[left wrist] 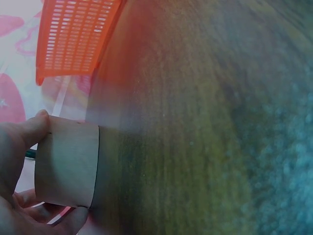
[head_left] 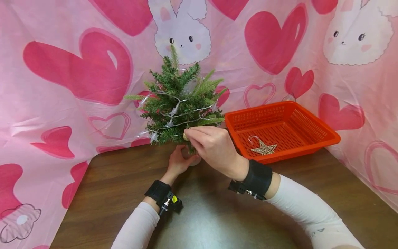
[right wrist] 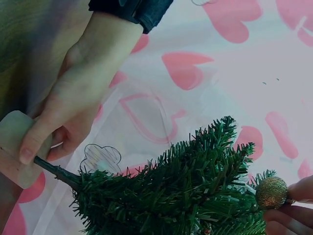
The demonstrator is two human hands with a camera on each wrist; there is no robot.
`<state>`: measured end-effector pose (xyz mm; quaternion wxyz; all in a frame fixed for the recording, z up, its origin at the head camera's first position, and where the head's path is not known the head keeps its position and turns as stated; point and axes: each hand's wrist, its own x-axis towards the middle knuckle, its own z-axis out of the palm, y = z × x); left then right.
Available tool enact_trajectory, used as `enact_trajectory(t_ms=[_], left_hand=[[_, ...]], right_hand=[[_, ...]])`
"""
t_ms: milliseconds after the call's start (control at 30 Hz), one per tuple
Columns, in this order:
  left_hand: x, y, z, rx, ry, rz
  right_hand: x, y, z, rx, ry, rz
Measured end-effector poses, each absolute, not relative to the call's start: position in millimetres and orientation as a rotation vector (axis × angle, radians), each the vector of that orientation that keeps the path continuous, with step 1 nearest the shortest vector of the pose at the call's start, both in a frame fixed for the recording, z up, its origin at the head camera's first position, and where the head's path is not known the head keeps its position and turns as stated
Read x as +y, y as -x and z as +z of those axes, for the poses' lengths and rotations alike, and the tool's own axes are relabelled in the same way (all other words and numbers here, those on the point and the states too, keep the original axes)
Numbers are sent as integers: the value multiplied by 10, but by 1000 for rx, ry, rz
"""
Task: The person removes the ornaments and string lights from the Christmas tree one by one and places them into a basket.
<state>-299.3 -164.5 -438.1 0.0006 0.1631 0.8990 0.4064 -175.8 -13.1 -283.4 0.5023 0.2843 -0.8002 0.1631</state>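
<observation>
At the desk's far side, head view: small green tree upright, wound with a string of clear star lights. Left hand low at the left of its base, fingers and thumb bent around it. Right hand at the tree's near side, closed to a pinch on a gold ball beside the lower branches. Just right of the tree, an orange basket; inside, toward its near wall, a gold star and a pale hooked piece.

Left wrist view: the base is a pale, smooth cylinder standing on the desk — thumb on one side, fingers on the other, a part-open grip spanning it. Basket beyond.

Right wrist view: dark stem rises from the base into the branches. Glittery ball between thumb and fingertips, held at its cap end — whether it touches the needles, cannot tell.
</observation>
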Motion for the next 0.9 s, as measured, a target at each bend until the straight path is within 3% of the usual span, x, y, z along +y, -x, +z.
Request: enact_trajectory(t_ms=[900], left_hand=[[-1634, 2995, -4407, 2827, -503, 1274]], right_hand=[[-65, 1746, -2524, -1979, -640, 451]])
